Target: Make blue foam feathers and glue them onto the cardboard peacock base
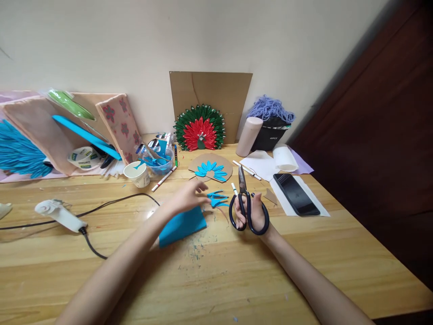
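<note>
Head view: open tabletop [216,289] stretches nearside of hands [187,196] and scissors [249,208].

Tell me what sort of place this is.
Likely a craft workspace: scissors in the right hand, blue petals on a cardboard piece, and a red-and-green peacock decoration behind.

Room light is even and moderately bright; its source lies out of view. A pale glare spot sits on the table [237,271] just left of the blue sheet [182,228]. I note soft shadow under the left forearm [131,250], below the sheet. Left hand [192,194], above the sheet: slightly blurred. Far right of the sheet, the dark panel [379,135] loses detail; wide-angle stretch shows.
</note>
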Demonstrator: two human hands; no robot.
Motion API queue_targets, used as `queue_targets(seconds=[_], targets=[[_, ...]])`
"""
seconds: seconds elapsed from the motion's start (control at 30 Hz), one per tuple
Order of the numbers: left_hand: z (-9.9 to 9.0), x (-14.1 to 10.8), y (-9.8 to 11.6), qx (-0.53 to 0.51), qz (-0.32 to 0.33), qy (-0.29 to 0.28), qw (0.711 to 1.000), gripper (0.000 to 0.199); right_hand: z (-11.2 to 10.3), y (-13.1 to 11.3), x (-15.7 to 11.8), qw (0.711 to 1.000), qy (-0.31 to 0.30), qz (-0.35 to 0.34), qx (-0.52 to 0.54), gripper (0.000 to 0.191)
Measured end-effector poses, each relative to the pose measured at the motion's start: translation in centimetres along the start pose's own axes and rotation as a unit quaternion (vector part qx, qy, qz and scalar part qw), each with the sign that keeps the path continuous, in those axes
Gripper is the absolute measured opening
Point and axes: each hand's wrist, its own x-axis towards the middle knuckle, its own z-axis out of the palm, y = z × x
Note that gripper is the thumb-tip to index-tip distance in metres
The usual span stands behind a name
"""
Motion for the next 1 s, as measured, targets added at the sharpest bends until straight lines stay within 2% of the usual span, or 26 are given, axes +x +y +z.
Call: queue_targets(seconds=[0.07, 0.2, 0.3, 0.4, 0.5, 0.6, 0.63, 0.67, 0.73, 0.77, 0.87, 1.0], targets=[[2.1, 0.8, 0.8, 0.046, 0.050, -0.030, 0.997, 0.044, -0.1, -0.1, 0.1, 1.000, -0.003, -0.002, 0.005, 0.072], [4.5, 1.8, 1.2, 0.115, 0.064, -0.051, 0.990, 0.018, -0.2, -0.4, 0.1, 1.000, -0.004, -0.001, 0.007, 0.072], [5.3, 1.7, 1.0, 0.143, 0.054, -0.051, 0.987, 0.019, -0.3, -0.5, 0.1, 1.000, -0.002, -0.001, -0.001, 0.072], [5.0, 1.0, 1.0, 0.128, 0.059, -0.020, 0.990, 0.017, -0.5, -0.4, 0.0, 1.000, -0.008, -0.007, -0.003, 0.072], [2.3, 0.1, 0.9, 0.111, 0.045, 0.047, 0.992, 0.015, -0.7, -0.5, -0.1, 1.000, -0.016, -0.011, 0.005, 0.072], [-2.9, -0.5, 0.3, 0.134, -0.021, 0.157, 0.978, 0.020, -0.5, -0.5, -0.2, 1.000, -0.022, -0.004, 0.011, 0.072], [-4.8, -0.5, -0.2, 0.161, -0.075, 0.219, 0.959, 0.019, -0.4, -0.5, -0.2, 1.000, -0.022, 0.001, 0.010, 0.072], [-6.6, -0.4, -0.7, 0.178, -0.107, 0.251, 0.945, 0.020, -0.3, -0.4, -0.2, 1.000, -0.022, 0.005, 0.009, 0.072], [-9.7, 0.0, -2.2, 0.213, -0.186, 0.296, 0.913, 0.020, -0.1, -0.1, -0.1, 0.999, -0.030, 0.010, 0.005, 0.072], [-10.7, 0.4, -3.0, 0.224, -0.221, 0.295, 0.902, 0.020, 0.0, 0.1, -0.1, 0.999, -0.036, 0.010, 0.003, 0.072], [-12.1, 1.6, -4.8, 0.218, -0.245, 0.255, 0.910, 0.020, 0.1, 0.7, 0.0, 0.999, -0.051, 0.010, 0.000, 0.071], [-11.1, 1.6, -4.5, 0.186, -0.196, 0.248, 0.930, 0.032, -0.1, 0.4, 0.1, 0.999, -0.044, 0.016, -0.016, 0.068]])
